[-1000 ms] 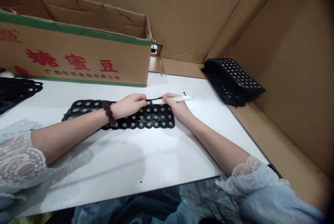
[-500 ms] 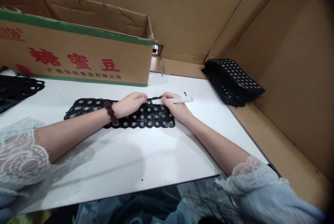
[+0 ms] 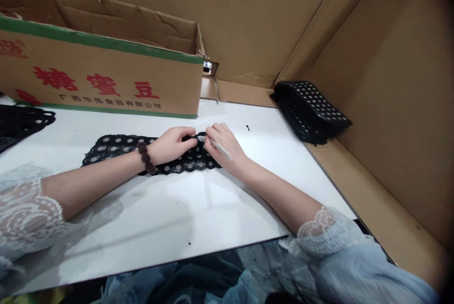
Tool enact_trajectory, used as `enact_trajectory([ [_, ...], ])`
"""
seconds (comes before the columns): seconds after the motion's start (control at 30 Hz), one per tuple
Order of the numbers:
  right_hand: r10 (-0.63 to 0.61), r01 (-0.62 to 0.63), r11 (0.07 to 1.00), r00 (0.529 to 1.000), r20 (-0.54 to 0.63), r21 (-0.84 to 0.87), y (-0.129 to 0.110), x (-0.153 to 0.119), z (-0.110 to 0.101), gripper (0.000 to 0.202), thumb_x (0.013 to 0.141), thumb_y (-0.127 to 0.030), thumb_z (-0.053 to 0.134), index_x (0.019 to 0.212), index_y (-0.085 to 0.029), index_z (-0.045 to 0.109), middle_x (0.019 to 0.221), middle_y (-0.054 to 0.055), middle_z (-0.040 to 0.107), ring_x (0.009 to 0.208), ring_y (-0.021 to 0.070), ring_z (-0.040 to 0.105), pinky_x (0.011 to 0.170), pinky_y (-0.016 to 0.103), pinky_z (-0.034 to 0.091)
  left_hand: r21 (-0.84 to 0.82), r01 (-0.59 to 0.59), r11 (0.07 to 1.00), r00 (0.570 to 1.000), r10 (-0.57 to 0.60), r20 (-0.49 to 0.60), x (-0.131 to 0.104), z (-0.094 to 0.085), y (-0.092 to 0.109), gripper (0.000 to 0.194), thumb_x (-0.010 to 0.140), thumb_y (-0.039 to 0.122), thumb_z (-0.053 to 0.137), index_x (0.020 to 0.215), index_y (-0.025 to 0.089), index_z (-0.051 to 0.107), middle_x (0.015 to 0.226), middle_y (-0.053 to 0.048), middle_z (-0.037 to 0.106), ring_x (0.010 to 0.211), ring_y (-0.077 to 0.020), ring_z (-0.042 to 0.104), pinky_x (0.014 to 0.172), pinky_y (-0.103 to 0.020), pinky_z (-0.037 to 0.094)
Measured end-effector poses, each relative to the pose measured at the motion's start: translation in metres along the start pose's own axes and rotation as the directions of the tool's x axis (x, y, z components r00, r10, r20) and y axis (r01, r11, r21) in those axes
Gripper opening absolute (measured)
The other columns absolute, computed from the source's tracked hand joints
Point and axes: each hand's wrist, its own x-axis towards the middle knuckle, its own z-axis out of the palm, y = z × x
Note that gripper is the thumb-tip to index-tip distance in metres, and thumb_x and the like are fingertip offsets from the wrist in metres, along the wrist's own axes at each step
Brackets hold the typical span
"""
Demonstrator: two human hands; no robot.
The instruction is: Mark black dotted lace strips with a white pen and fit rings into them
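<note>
A black strip of joined rings with pale round centres (image 3: 189, 167) lies flat on the white table (image 3: 149, 228). My left hand (image 3: 173, 145) rests across its middle, thumb and fingers closed at its far edge. Beside it, my right hand (image 3: 227, 145) grips a slim white pen-like tool (image 3: 222, 149) slantwise. The tool's pale tip meets the strip's far edge, close to my left fingertips. My right hand covers the strip's right end.
Behind my hands stands an open cardboard box (image 3: 124, 77) with green edges and red lettering. A stack of black dotted pieces (image 3: 312, 108) sits at the right, against a cardboard wall (image 3: 397, 86). More black ring-patterned pieces (image 3: 24, 124) lie at the left.
My right hand has moved left, closer to my left hand, and the white tool has turned from nearly level to slanting down rightward. The view has shifted slightly.
</note>
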Motion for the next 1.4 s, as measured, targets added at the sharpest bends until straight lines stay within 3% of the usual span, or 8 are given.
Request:
enact_trajectory([
  [0.17, -0.002, 0.002, 1.000, 1.000, -0.028, 0.011, 0.001, 0.001, -0.002, 0.016, 0.083, -0.021, 0.035, 0.069, -0.019, 0.040, 0.076, 0.004, 0.045, 0.078, 0.0175, 0.040, 0.074, 0.031, 0.034, 0.009, 0.028, 1.000, 0.999, -0.028, 0.022, -0.001, -0.001, -0.001, 0.022, 0.080, 0.031, 0.039, 0.064, 0.017, 0.043, 0.060, 0.004, 0.042, 0.061, -0.0114, 0.041, 0.058, -0.024, 0.031],
  [0.37, 0.078, -0.071, 0.956, 0.997, -0.015, 0.284, 0.008, -0.003, -0.011, 0.021, 0.084, -0.021, 0.039, 0.063, -0.018, 0.041, 0.072, 0.001, 0.046, 0.076, 0.0146, 0.040, 0.075, 0.029, 0.033, 0.019, 0.052, 0.998, 0.998, -0.053, 0.037, 0.001, -0.002, -0.001, 0.024, 0.080, 0.035, 0.038, 0.076, 0.017, 0.054, 0.074, 0.001, 0.056, 0.072, -0.0150, 0.050, 0.066, -0.025, 0.036],
  [0.53, 0.107, -0.096, 0.934, 0.994, -0.015, 0.344, 0.011, -0.005, -0.010, 0.023, 0.084, -0.024, 0.041, 0.062, -0.018, 0.044, 0.075, 0.002, 0.047, 0.078, 0.0153, 0.040, 0.076, 0.030, 0.033, 0.087, 0.078, 0.993, 0.997, -0.079, 0.006, 0.002, -0.001, 0.001, 0.024, 0.079, 0.035, 0.039, 0.076, 0.017, 0.054, 0.072, 0.000, 0.057, 0.070, -0.0158, 0.050, 0.065, -0.026, 0.036],
  [0.73, -0.028, 0.023, 0.983, 0.999, 0.026, 0.181, 0.010, -0.003, -0.004, 0.019, 0.084, -0.027, 0.041, 0.069, -0.018, 0.048, 0.079, 0.004, 0.046, 0.079, 0.0166, 0.040, 0.078, 0.031, 0.033, 0.119, 0.074, 0.990, 0.997, -0.070, -0.033, 0.001, 0.002, 0.005, 0.017, 0.076, 0.029, 0.039, 0.068, 0.018, 0.048, 0.064, 0.002, 0.051, 0.062, -0.0139, 0.047, 0.058, -0.024, 0.032],
  [0.9, 0.037, -0.032, 0.993, 0.999, 0.038, -0.110, -0.002, 0.002, 0.003, 0.018, 0.085, -0.026, 0.036, 0.073, -0.018, 0.048, 0.081, 0.007, 0.046, 0.082, 0.0202, 0.038, 0.074, 0.033, 0.033, 0.195, 0.027, 0.980, 0.997, -0.013, -0.074, -0.002, 0.003, 0.009, 0.016, 0.074, 0.027, 0.039, 0.060, 0.018, 0.038, 0.054, 0.003, 0.040, 0.054, -0.0121, 0.039, 0.053, -0.025, 0.027],
  [1.1, 0.063, -0.070, 0.984, 0.997, -0.050, -0.163, 0.001, 0.008, 0.000, 0.016, 0.083, -0.023, 0.037, 0.071, -0.019, 0.048, 0.078, 0.008, 0.047, 0.081, 0.0218, 0.038, 0.072, 0.034, 0.034, 0.109, -0.032, 0.994, 0.999, 0.033, -0.016, 0.000, -0.005, 0.007, 0.019, 0.078, 0.030, 0.038, 0.063, 0.019, 0.036, 0.057, 0.004, 0.036, 0.056, -0.0113, 0.036, 0.054, -0.024, 0.027],
  [1.27, 0.120, -0.123, 0.992, 0.985, -0.121, -0.017, 0.006, 0.006, -0.014, 0.019, 0.082, -0.022, 0.039, 0.064, -0.019, 0.044, 0.074, 0.005, 0.047, 0.079, 0.0191, 0.040, 0.075, 0.033, 0.034, 0.025, -0.013, 1.000, 1.000, 0.013, -0.004, 0.008, -0.007, 0.002, 0.024, 0.080, 0.037, 0.037, 0.065, 0.018, 0.036, 0.062, 0.004, 0.038, 0.060, -0.0116, 0.038, 0.057, -0.023, 0.030],
  [1.4, 0.199, -0.184, 0.954, 0.979, -0.041, 0.238, 0.011, -0.001, -0.023, 0.026, 0.082, -0.021, 0.039, 0.056, -0.018, 0.043, 0.070, 0.002, 0.048, 0.077, 0.0167, 0.042, 0.078, 0.032, 0.034, -0.007, -0.018, 1.000, 0.998, 0.018, 0.061, 0.010, -0.006, 0.000, 0.024, 0.081, 0.039, 0.038, 0.071, 0.018, 0.042, 0.067, 0.003, 0.044, 0.063, -0.0124, 0.042, 0.060, -0.023, 0.033],
])
